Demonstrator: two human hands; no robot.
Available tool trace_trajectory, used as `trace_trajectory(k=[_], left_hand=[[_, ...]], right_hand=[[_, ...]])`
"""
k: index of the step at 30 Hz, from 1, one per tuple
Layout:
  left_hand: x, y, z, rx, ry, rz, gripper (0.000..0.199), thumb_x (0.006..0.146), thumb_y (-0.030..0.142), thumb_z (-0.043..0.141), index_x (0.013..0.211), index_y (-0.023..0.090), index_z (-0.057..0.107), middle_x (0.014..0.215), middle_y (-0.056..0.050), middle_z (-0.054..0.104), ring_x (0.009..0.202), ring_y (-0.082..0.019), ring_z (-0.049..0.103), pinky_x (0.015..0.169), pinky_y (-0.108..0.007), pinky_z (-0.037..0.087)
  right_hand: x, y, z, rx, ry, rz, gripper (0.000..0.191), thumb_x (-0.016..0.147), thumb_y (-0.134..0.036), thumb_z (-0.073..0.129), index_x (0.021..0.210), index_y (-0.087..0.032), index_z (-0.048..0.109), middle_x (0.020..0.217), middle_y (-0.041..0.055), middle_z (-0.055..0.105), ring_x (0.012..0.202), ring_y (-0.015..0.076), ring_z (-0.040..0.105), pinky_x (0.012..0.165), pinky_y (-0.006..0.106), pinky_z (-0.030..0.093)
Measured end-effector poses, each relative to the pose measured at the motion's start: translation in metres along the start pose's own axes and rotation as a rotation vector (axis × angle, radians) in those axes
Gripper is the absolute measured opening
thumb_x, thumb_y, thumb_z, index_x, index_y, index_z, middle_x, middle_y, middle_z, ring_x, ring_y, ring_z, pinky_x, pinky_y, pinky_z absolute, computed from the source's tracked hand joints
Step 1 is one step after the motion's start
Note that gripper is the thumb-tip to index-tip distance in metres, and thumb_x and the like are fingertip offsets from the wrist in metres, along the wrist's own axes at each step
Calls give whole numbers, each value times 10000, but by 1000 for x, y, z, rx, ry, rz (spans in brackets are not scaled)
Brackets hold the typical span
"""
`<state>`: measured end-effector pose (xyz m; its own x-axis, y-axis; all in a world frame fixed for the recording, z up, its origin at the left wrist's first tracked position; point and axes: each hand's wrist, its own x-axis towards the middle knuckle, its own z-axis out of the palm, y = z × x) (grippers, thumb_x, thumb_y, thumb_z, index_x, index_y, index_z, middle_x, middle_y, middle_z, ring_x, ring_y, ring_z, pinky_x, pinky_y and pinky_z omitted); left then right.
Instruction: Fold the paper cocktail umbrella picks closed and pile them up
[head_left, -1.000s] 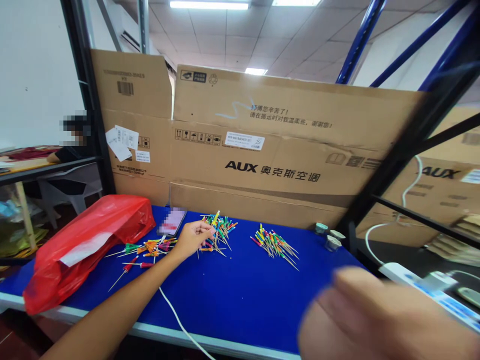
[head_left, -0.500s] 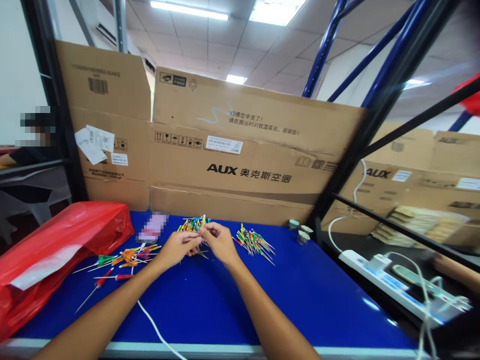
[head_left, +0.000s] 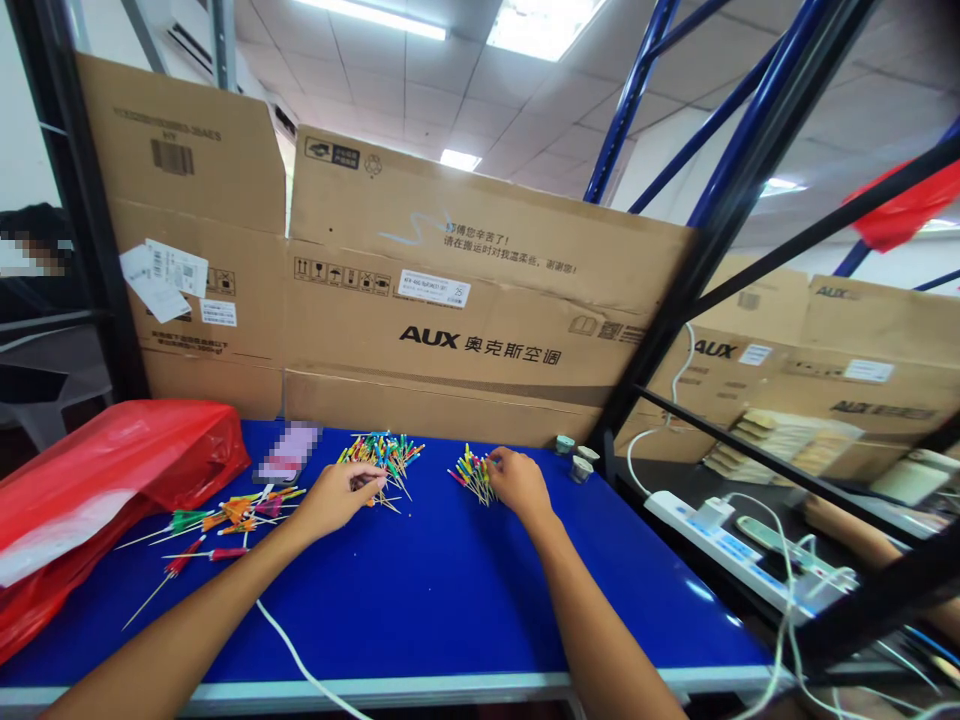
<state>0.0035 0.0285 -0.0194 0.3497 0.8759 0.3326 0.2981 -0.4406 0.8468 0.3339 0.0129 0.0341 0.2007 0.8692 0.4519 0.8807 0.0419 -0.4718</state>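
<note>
My left hand (head_left: 337, 497) sits at the lower left edge of a heap of multicoloured cocktail picks (head_left: 382, 462) and pinches a few thin picks. My right hand (head_left: 519, 484) rests with its fingertips against a smaller bunch of coloured picks (head_left: 472, 476), and nothing shows held in it. Both lie on a blue table (head_left: 420, 610). Left of my left hand lie looser picks with red and orange tufts (head_left: 232, 520).
A red plastic bag (head_left: 112, 490) lies at the table's left end, beside a blurred phone (head_left: 289, 452). Small metal cups (head_left: 577, 462) stand at the back right. A white cable (head_left: 292, 650) crosses the front edge. A power strip (head_left: 720, 540) sits beyond the table's right side.
My right hand has moved right, from beside my left hand to the smaller bunch. My hands are now apart. The view has tilted slightly.
</note>
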Motion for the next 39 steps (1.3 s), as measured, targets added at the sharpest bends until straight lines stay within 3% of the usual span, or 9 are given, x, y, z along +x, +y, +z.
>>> trace_trajectory(k=[3, 7, 9, 14, 20, 27, 32, 39], left_hand=[[1, -3, -1, 42, 0, 8, 372, 845, 493, 618, 1032, 209, 768, 893, -50, 777, 749, -219, 694, 670, -280, 504], [1, -6, -2, 64, -6, 30, 367, 866, 492, 595, 1035, 215, 766, 899, -45, 777, 741, -217, 690, 655, -276, 498], [1, -5, -2, 77, -8, 50, 350, 876, 476, 589, 1038, 223, 767, 913, -38, 776, 743, -211, 688, 655, -271, 492], [0, 0, -4, 122, -3, 66, 331, 885, 450, 583, 1038, 223, 771, 836, -25, 774, 711, -204, 681, 625, -259, 469], [-2, 8, -6, 208, -3, 118, 314, 895, 445, 576, 1046, 250, 771, 851, -14, 774, 700, -195, 678, 628, -254, 452], [-2, 8, -10, 273, 11, 116, 307, 904, 440, 563, 1045, 265, 772, 939, -18, 783, 729, -204, 683, 627, -261, 444], [-2, 6, -10, 256, 10, 103, 331, 906, 471, 556, 1048, 263, 770, 970, -20, 781, 750, -207, 686, 638, -266, 455], [-2, 6, -12, 253, 7, 67, 316, 900, 452, 565, 1029, 248, 770, 916, -20, 781, 710, -197, 674, 626, -260, 457]], right_hand=[[14, -11, 8, -187, -94, -37, 243, 928, -332, 533, 951, -187, 726, 853, 104, 735, 770, 197, 669, 722, 261, 451], [24, -37, 43, -170, -248, -352, 345, 961, -279, 477, 1273, -228, 616, 1004, 64, 726, 903, 184, 651, 807, 254, 434], [25, -48, 67, -296, -309, -472, 438, 934, -212, 498, 1367, -255, 542, 1116, 82, 691, 1036, 217, 600, 870, 286, 406], [32, -58, 102, -437, -313, -418, 418, 881, -120, 505, 1269, -208, 632, 1111, 170, 637, 1076, 304, 524, 887, 384, 363], [37, -43, 96, -404, -314, -479, 225, 935, -271, 524, 1065, -227, 703, 1130, 135, 602, 1057, 274, 493, 870, 354, 349], [34, -29, 81, -315, -330, -536, 183, 940, -247, 536, 1039, -216, 686, 1051, 84, 658, 982, 217, 540, 836, 297, 352], [26, -30, 86, -290, -326, -570, 227, 954, -320, 532, 1106, -246, 683, 1114, 99, 659, 1041, 245, 513, 860, 336, 333], [24, -31, 89, -272, -324, -516, 155, 925, -291, 576, 981, -211, 696, 1014, 103, 688, 960, 240, 540, 824, 323, 334]])
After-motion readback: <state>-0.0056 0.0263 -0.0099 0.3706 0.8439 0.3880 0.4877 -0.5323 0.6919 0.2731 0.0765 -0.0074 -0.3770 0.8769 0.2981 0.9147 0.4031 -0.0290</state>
